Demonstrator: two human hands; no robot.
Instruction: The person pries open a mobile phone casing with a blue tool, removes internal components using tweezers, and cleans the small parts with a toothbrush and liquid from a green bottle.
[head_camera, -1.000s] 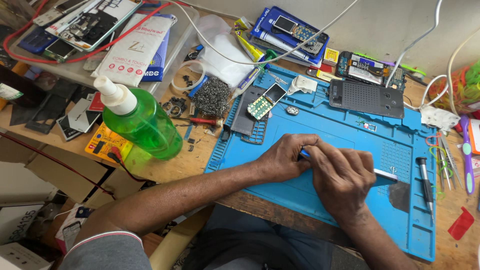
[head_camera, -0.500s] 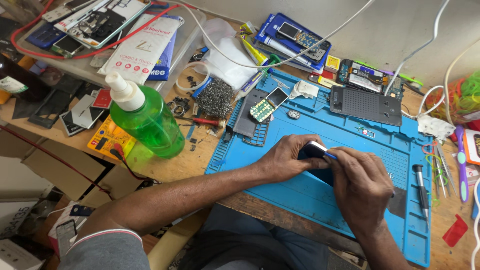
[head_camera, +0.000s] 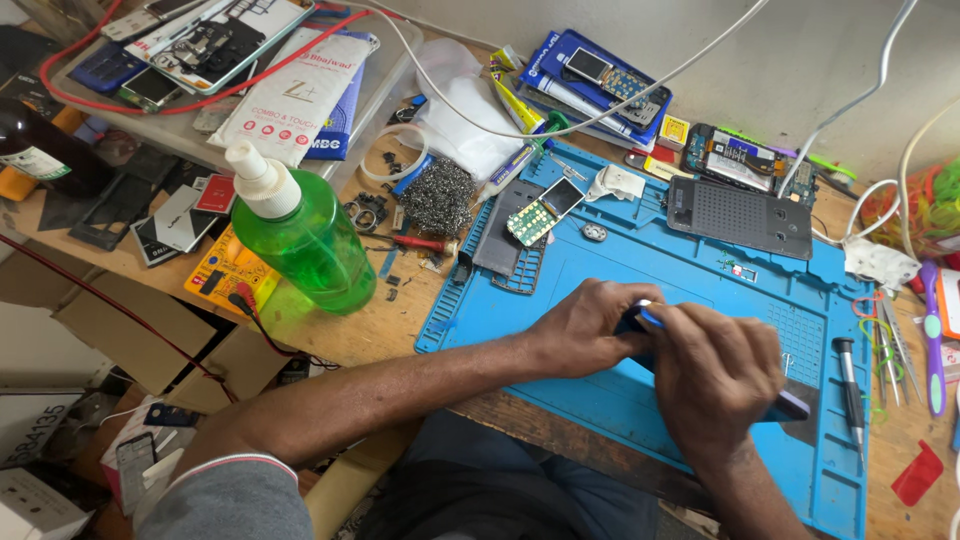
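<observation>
Small dark device (head_camera: 632, 322) sits on the blue rubber mat (head_camera: 700, 290), pinned between both hands near the mat's middle, mostly hidden by fingers so its exact shape can't be told. Left hand (head_camera: 590, 328) lies flat-ish on the mat, fingers curled round the device's left side, gripping it. Right hand (head_camera: 715, 372) is closed over a thin tool (head_camera: 652, 318) with a blue shaft and pale tip; the tip pokes out at the top of the fist, right at the device's upper edge. The tool's purple back end (head_camera: 792, 405) sticks out past the right hand's heel. Right fingers pressed together around the tool, not spread.

The mat is matte silicone with a ribbed grid and small tray pockets along its edge. On it, well apart from the hands: a bare phone circuit board (head_camera: 538, 210) with a green keypad face, lying on a dark plastic phone shell (head_camera: 508, 240); a flat grey perforated panel (head_camera: 740, 215) up right; a black-handled screwdriver (head_camera: 850, 385) just right of the right hand.

Off the mat on the wooden bench (head_camera: 400, 320): a translucent green spray bottle (head_camera: 310, 245) with white nozzle, upright; a grey wire-wool ball (head_camera: 438, 198); a red-handled screwdriver (head_camera: 418, 242).
</observation>
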